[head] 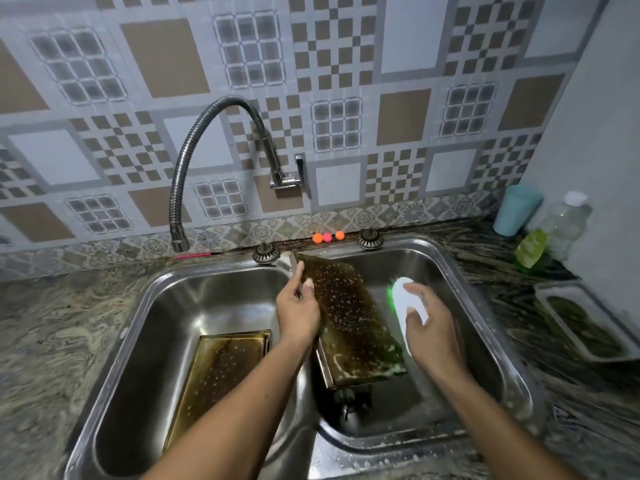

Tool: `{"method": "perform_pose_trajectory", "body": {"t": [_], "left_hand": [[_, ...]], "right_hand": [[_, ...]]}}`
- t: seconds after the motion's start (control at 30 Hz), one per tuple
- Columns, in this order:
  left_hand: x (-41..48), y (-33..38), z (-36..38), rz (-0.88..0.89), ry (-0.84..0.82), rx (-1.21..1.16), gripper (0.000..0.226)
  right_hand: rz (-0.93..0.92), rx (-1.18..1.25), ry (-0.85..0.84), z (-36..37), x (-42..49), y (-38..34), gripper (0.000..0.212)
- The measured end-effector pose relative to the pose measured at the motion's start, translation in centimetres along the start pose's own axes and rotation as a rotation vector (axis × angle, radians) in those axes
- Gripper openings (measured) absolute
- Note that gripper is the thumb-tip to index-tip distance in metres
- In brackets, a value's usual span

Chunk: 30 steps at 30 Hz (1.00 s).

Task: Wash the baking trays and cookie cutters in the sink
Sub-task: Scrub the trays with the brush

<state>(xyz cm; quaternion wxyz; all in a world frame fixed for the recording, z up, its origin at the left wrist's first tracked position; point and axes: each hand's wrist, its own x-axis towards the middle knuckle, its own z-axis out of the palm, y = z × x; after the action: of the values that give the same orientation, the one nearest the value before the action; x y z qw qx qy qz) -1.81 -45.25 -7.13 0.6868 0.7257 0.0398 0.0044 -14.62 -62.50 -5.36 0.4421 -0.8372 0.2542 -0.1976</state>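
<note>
Baking tray (349,317), dark and flecked with suds, propped at a slant in right basin of double sink (485,327), upper left edge gripped by left hand (298,306), thumb pressed on its face and fingers wrapped at the edge; second tray (221,375) flat in left basin. Right hand (429,330) curled around white scrubber (405,303) with green underside, just beside tray's right edge. Likely hazards: soapy rim slipping out of that one-handed grip under a hard scrub stroke, tray sliding down and banging into basin, or wet scrubber squirting free of fingers.
</note>
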Motion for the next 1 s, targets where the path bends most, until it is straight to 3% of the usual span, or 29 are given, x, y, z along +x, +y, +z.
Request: {"method": "perform_pose_trajectory", "body": {"t": [0.13, 0.23, 0.33, 0.4, 0.53, 0.7, 0.8, 1.0], "left_hand": [[-1.4, 1.1, 2.4, -0.076, -0.006, 0.007, 0.046], [-2.3, 2.2, 4.3, -0.094, 0.025, 0.050, 0.050], [-3.1, 3.4, 5.9, -0.073, 0.034, 0.050, 0.051], [-3.5, 4.2, 6.3, -0.054, 0.017, 0.091, 0.051], [-3.5, 4.8, 6.4, -0.036, -0.053, 0.014, 0.056], [-2.9, 5.6, 4.7, -0.100, -0.175, -0.080, 0.061], [-2.8, 5.1, 1.8, -0.012, -0.169, 0.154, 0.050], [-0.1, 0.8, -9.0, 0.028, 0.049, 0.510, 0.044]], "right_hand": [[-0.155, -0.087, -0.154, -1.4, 1.3, -1.4, 0.041], [-0.241, -0.094, -0.312, -1.2, 0.9, -1.9, 0.024], [-0.288, -0.203, -0.425, -1.0, 0.3, -1.8, 0.053], [-0.328, -0.256, -0.407, -0.8, 0.5, -1.6, 0.058], [-0.366, -0.154, -0.258, -0.1, 0.9, -1.5, 0.043], [-0.157, 0.178, -0.092, 1.1, 2.2, -2.4, 0.028], [0.029, 0.345, -0.072, 2.3, 2.7, -3.1, 0.019], [0.224, 0.445, -0.047, 8.0, 1.4, -5.5, 0.019]]}}
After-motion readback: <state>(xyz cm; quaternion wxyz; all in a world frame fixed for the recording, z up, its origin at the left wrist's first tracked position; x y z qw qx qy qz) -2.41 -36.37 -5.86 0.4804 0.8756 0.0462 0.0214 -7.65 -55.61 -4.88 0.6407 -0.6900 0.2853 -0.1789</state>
